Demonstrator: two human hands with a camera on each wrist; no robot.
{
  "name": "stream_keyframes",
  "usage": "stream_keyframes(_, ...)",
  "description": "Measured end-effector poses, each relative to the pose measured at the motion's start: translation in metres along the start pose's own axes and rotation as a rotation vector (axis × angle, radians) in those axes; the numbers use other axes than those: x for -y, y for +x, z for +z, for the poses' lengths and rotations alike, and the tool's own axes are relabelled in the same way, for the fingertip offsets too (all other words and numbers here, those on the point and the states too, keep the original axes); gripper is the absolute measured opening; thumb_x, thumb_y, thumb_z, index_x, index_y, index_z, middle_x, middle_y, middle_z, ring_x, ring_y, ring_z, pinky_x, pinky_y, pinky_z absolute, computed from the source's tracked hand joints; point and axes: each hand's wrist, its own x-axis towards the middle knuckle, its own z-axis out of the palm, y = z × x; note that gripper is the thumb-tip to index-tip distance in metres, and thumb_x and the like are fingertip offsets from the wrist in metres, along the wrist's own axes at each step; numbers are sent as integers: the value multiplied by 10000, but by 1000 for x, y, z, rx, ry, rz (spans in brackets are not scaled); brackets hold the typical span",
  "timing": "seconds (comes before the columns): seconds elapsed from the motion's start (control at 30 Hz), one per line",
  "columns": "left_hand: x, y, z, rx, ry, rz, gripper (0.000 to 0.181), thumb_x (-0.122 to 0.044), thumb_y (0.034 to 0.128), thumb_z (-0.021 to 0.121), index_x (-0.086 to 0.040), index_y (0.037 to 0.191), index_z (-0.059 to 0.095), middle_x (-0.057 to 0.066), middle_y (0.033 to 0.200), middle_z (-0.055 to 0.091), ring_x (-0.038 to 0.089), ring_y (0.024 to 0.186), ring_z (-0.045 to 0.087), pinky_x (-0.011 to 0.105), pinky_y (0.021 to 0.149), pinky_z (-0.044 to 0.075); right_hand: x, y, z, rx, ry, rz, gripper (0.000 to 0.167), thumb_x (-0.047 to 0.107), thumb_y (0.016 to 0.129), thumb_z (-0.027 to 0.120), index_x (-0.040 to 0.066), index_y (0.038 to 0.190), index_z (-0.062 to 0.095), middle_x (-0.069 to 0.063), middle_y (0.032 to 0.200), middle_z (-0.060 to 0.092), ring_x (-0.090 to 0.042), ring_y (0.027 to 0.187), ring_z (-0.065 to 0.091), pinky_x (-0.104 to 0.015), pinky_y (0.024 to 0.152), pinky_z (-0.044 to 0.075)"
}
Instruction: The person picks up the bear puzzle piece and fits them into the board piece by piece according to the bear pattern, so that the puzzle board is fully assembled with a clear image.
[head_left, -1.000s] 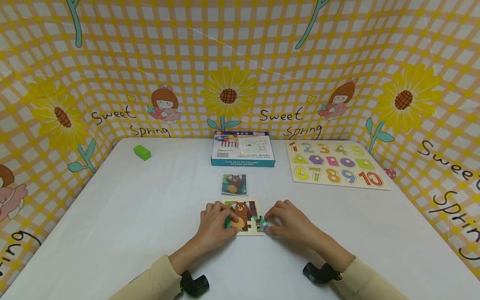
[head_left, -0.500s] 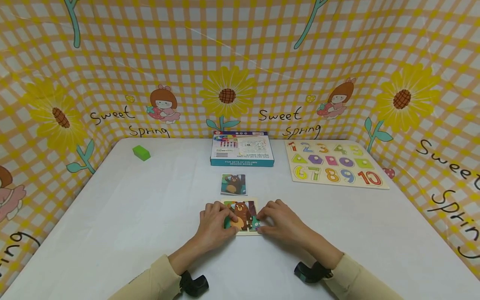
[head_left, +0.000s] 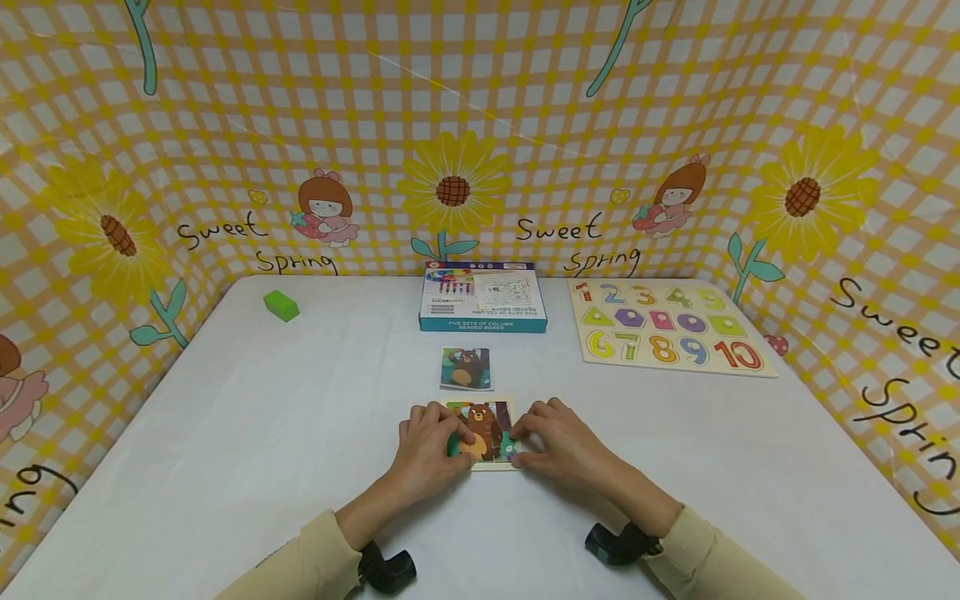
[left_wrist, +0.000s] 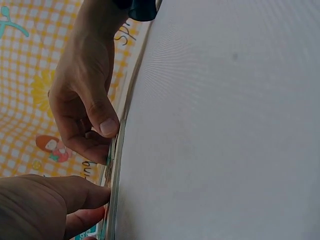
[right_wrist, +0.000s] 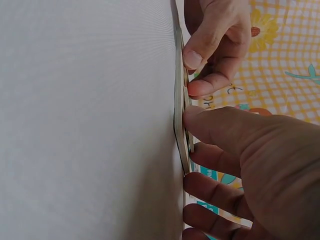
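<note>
A wooden jigsaw board [head_left: 491, 467] with a brown bear picture [head_left: 482, 421] lies flat in the middle, in the head view. My left hand [head_left: 427, 446] rests on its left part, thumb and index fingertip pressing the surface. At the lower right of the picture, my right hand [head_left: 562, 446] pinches a teal puzzle piece [head_left: 507, 447] between thumb and fingers. The right wrist view shows that piece [right_wrist: 190, 140] slightly tilted above the board, one edge raised. Part of the picture is hidden under the left hand.
A square bear picture card [head_left: 467, 368] lies just beyond the board. Further back stands a flat teal-edged box [head_left: 483, 300]. A wooden number board [head_left: 671, 327] is at the back right, and a green block [head_left: 281, 306] at the back left.
My right hand has moved left with the teal puzzle piece, bringing it from beside the gap to over the picture's lower right corner. The left hand has stayed in place.
</note>
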Motion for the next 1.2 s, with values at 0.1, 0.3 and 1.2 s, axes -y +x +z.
stream_keyframes(0.1, 0, 1, 0, 3, 1, -3, 96, -152, 727, 707, -158, 816, 672, 31, 979, 497, 211, 962, 363, 458, 838, 272, 0, 0, 0, 3, -3, 4, 235, 298, 729, 791, 200, 922, 699, 72, 906, 578, -102, 883, 429, -304, 775, 391)
stream_keyframes(0.3, -6, 1, 0, 5, 12, 16, 101, -139, 724, 707, -152, 820, 682, 34, 971, 506, 206, 947, 367, 458, 837, 277, 0, 0, 0, 1, -11, -9, 235, 294, 725, 792, 203, 921, 700, 77, 898, 574, -94, 866, 422, -291, 760, 380)
stream_keyframes(1.2, -19, 8, 13, 34, 27, 32, 117, -227, 758, 730, -176, 853, 682, 26, 987, 509, 200, 973, 367, 423, 846, 274, -3, 0, 1, -15, -19, -45, 238, 281, 714, 796, 201, 918, 704, 75, 893, 579, -89, 853, 415, -284, 755, 371)
